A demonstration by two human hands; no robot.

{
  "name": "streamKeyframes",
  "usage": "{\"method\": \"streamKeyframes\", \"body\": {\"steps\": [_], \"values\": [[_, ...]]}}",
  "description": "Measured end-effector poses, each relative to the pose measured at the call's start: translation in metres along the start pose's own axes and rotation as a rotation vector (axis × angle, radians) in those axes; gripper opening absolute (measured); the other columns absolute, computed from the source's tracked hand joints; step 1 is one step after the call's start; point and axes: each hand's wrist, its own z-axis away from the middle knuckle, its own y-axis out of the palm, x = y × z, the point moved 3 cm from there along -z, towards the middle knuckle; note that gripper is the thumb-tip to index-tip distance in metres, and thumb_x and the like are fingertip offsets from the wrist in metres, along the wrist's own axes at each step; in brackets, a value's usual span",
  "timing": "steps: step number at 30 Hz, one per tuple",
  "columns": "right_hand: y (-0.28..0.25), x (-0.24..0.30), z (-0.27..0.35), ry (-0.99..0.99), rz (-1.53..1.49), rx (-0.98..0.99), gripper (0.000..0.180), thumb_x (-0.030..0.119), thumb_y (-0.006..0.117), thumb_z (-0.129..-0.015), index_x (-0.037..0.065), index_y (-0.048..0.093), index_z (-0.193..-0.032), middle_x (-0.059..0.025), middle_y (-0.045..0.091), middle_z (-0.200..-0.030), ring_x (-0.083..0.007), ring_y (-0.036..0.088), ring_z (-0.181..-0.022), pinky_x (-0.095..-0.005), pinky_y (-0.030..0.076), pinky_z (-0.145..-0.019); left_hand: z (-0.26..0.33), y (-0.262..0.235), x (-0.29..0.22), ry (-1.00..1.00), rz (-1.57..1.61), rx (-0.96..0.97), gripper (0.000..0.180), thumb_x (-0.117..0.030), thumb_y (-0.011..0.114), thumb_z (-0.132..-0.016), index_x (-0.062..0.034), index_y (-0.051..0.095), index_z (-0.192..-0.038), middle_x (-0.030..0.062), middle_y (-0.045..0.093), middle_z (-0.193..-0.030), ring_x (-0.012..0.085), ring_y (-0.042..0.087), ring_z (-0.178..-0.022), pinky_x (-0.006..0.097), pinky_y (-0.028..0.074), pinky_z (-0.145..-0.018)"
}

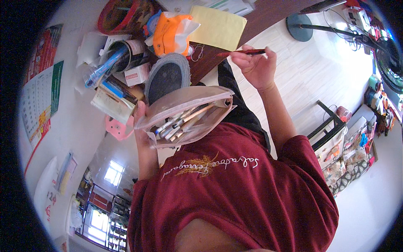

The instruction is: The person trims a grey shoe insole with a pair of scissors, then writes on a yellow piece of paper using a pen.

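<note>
The right hand (pixel 255 69) pinches a red pen (pixel 257 51) between thumb and fingers, raised off the desk's near edge with the pale floor (pixel 294 69) behind it. The left hand (pixel 142 112) grips the left end of a pale pouch (pixel 189 98); some of its fingers are hidden. The pouch gapes toward the chest, between the desk's near edge and the dark red shirt (pixel 247 185), with several pens (pixel 180 124) lying inside. A gap separates the right hand from the pouch.

The desk (pixel 262 19) is dark brown, its near edge slanting toward the pouch. By that edge lie a grey oval pad (pixel 168 77) and a yellow sheet (pixel 218 28); an orange packet (pixel 170 38) sits between them. Toward the left edge crowd a small box (pixel 136 75), a cup (pixel 137 49) and a red-rimmed pot (pixel 133 19).

A fan (pixel 388 63) stands at far right; a calendar (pixel 37 101) hangs on the left wall. The shirt bears pale script and a gold emblem, the box reddish print, the calendar a printed grid.
</note>
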Motion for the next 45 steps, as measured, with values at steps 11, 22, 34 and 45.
{"method": "streamKeyframes", "body": {"steps": [11,22,34,45], "values": [[-0.023,0.001,0.0,0.098,-0.139,-0.018,0.075,0.07,0.027,-0.083,0.006,0.053,-0.112,0.0016,0.039,-0.06,-0.0063,0.038,-0.048,-0.0275,0.044,-0.062,0.003,0.014,0.0,0.01,0.051,0.055,0.047,-0.038,0.056,-0.086,-0.0043,0.048,-0.118,0.017,0.06,-0.106,0.0281,0.062,-0.09,0.041,0.051,-0.08],[-0.011,-0.005,-0.001,0.208,0.093,-0.236,0.077,0.077,0.025,-0.076,0.012,0.049,-0.11,-0.005,0.054,-0.081,-0.0193,0.052,-0.073,-0.0386,0.051,-0.069,0.002,0.014,-0.001,-0.014,0.053,-0.003,0.04,-0.038,0.057,-0.085,-0.0044,0.053,-0.106,0.017,0.063,-0.094,0.0271,0.065,-0.08,0.038,0.055,-0.068],[-0.017,0.019,-0.026,-0.072,0.776,-0.24,0.067,0.06,0.03,-0.089,0.001,0.05,-0.113,-0.0031,0.053,-0.083,-0.0158,0.054,-0.081,-0.038,0.043,-0.088,-0.007,0.012,-0.003,-0.065,0.06,-0.012,0.039,-0.039,0.059,-0.084,-0.0033,0.056,-0.099,0.0164,0.063,-0.089,0.0246,0.064,-0.075,0.036,0.054,-0.067],[-0.03,0.021,-0.034,0.015,0.989,-0.401,0.062,0.056,0.032,-0.091,0.002,0.048,-0.117,-0.0065,0.056,-0.096,-0.0178,0.058,-0.089,-0.0317,0.045,-0.083,-0.012,0.002,-0.005,0.003,0.025,-0.045,0.035,-0.038,0.06,-0.083,-0.005,0.055,-0.094,0.0124,0.062,-0.084,0.021,0.063,-0.072,0.034,0.052,-0.064]]}}
